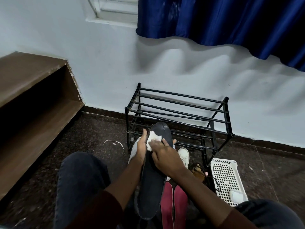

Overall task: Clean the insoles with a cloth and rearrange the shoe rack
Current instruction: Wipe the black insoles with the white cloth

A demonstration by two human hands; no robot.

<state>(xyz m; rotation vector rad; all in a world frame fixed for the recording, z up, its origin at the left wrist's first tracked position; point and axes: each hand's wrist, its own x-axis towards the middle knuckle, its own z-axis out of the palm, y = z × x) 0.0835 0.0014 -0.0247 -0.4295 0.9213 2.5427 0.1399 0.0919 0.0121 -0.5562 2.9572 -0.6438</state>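
Left hand (140, 148) grips dark insole (152, 182) from beneath, thumb on its edge | right hand (165, 157) bends its fingers over white cloth (152, 140), pressing it near the insole's toe | black shoe rack (179, 111) just behind, against the wall

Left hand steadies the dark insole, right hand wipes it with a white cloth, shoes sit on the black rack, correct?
No: in the head view the black rack holds no shoes; a white shoe lies on the floor before it. Otherwise right: the left hand steadies the dark insole and the right hand wipes it with the white cloth.
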